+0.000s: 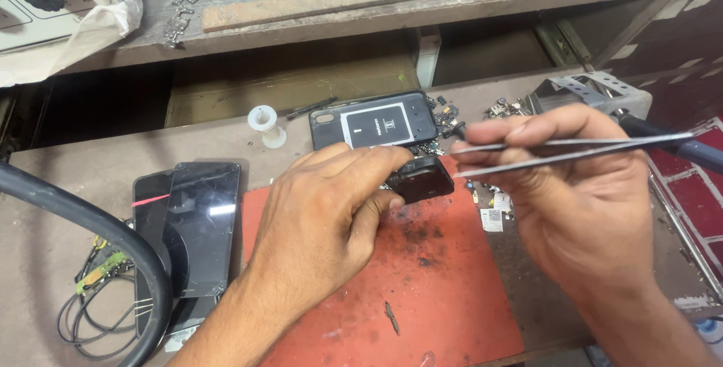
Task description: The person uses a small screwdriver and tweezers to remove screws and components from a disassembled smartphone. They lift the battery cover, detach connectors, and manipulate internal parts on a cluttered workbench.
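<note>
My left hand [327, 212] pinches a small black phone part [422, 178] over the top edge of a red work mat [422, 284]. My right hand [580, 186] grips metal tweezers [572, 152] whose tips point left, close above that black part. Just behind both hands lies a black phone back cover [373, 122] with a white and black label, surrounded by several tiny screws and parts.
Stacked dark phone screens [192, 224] lie at the left beside a thick black cable [98, 231] and thin wires. A white spool [265, 124] stands behind. A metal vise [595, 92] sits at the right. A raised wooden shelf [376, 5] with scattered parts runs along the back.
</note>
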